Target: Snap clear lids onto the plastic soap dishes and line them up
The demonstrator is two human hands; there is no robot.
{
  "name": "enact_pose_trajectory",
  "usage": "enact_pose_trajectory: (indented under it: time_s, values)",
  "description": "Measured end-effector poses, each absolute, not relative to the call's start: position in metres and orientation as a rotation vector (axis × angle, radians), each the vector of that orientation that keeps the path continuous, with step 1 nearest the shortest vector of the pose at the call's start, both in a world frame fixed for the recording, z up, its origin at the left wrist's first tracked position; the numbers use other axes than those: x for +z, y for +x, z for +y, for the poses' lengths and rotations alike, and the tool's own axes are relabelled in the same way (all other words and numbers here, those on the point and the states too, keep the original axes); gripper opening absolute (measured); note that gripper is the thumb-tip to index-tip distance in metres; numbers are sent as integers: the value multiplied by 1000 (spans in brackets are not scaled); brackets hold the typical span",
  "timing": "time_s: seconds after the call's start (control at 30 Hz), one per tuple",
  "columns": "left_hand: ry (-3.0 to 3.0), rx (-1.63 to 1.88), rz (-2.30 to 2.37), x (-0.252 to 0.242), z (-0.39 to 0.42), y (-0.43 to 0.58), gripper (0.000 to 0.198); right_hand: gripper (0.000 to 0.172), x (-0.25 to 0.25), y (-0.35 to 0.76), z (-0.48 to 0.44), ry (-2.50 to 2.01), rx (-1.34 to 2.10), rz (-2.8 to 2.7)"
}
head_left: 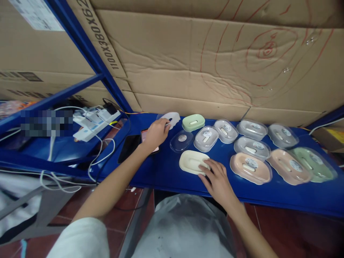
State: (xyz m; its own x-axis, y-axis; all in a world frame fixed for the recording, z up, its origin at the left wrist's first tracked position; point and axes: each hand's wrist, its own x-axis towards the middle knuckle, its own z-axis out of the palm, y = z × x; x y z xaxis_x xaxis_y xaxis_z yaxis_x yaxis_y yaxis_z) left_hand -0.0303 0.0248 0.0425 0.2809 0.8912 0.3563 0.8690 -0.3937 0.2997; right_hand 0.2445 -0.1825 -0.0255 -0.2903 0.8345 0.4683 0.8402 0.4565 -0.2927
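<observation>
My left hand [158,132] reaches to the back of the blue table [166,175], its fingers closed on the edge of a white oval piece [173,119]. A cream oval dish [189,162] lies near the front edge, and my right hand [215,173] rests on its right end with fingers spread. Between them sits a clear lid [182,141] with a round sticker. A green dish [193,122] without a visible lid stands behind it. To the right are several lidded dishes, such as a grey one [206,139] and a pink one [248,171].
A black phone [129,147] and a second, lit phone [145,134] lie left of the dishes. White power strips [92,125] with looping cables are farther left, behind a blue frame post [107,86]. Cardboard [174,53] stands along the table's back.
</observation>
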Motion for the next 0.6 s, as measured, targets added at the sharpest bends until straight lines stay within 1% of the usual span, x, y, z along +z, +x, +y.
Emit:
enact_pose_trajectory:
  time_s: [0.1,0.13,0.2,0.27,0.33,0.43,0.53,0.6]
  values:
    - [2535,789,1415,48,-16,-35,25,31,-26,246,-184,-1367,68,-2126]
    - [2531,819,1221,48,-32,-37,24,36,-26,247,-186,-1378,94,-2088]
    - [2465,853,941,44,-61,-41,23,51,-26,248,-188,-1411,128,-1990]
    - [2429,842,794,37,-83,-42,23,66,-26,248,-188,-1413,136,-1963]
    - [2450,789,706,29,-94,-41,25,71,-26,249,-187,-1381,111,-2033]
    - [2506,727,667,18,-98,-33,27,61,-26,249,-184,-1341,39,-2134]
    - [2554,693,706,12,-98,-26,27,43,-27,248,-183,-1330,-44,-2122]
    - [2583,655,741,7,-101,-23,24,33,-26,247,-184,-1332,-98,-2106]
